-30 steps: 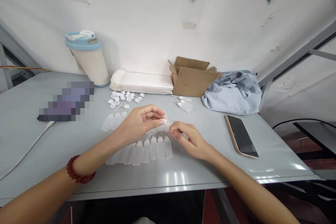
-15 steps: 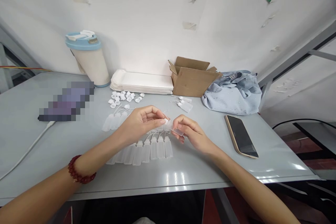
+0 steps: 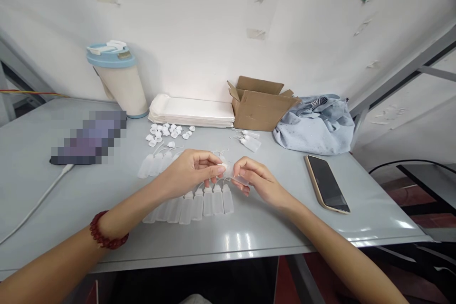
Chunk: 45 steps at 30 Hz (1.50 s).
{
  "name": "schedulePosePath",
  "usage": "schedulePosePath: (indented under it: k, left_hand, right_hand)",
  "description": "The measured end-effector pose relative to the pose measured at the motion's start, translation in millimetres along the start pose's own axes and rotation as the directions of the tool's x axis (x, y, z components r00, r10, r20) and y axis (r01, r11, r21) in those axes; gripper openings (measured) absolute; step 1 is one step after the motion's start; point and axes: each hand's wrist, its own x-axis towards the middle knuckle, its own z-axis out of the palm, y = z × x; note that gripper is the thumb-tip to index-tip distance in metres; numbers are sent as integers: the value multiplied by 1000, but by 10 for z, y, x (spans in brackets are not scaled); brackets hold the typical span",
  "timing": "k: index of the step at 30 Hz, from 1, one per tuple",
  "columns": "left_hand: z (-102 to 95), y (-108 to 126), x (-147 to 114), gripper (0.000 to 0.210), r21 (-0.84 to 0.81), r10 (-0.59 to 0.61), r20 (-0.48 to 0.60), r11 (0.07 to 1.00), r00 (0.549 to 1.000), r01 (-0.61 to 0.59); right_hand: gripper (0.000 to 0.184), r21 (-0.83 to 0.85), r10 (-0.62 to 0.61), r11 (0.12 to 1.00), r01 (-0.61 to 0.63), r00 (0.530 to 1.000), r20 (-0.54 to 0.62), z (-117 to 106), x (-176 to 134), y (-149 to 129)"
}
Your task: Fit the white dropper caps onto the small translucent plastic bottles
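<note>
Head view: the left hand (image 3: 188,171) and the right hand (image 3: 258,183) meet above the grey surface (image 3: 249,232), both closed on one small translucent bottle (image 3: 233,173), the left fingertips pinching its white cap end. Just near of them lies a row of like bottles (image 3: 192,206). Loose white caps (image 3: 167,132) lie farther left; a phone (image 3: 327,183) lies right.
</note>
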Motion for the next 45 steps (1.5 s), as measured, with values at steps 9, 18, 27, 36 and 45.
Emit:
schedulePosePath:
  k: [9,18,27,36,45]
  left_hand:
    - [-8,10,-7,28,17,-9,35,1000,999,9]
    - [-1,-23,-5,37,93,-4,100,996,995,-5]
    - [6,-17,0,36,99,-35,78,995,996,27]
    - [2,-20,-22,30,67,4,68,998,998,-8]
    - [37,-35,-3,42,102,10,64,995,998,-17]
  right_hand:
    - [14,129,51,990,-53,999,19,-22,12,37]
    - [15,129,51,990,-55,998,32,-28,15,40]
    - [14,144,78,986,-82,996,36,-30,21,47]
    - [16,173,92,980,-97,995,34,-31,26,54]
    - [16,158,103,981,-109,994,45,-30,21,37]
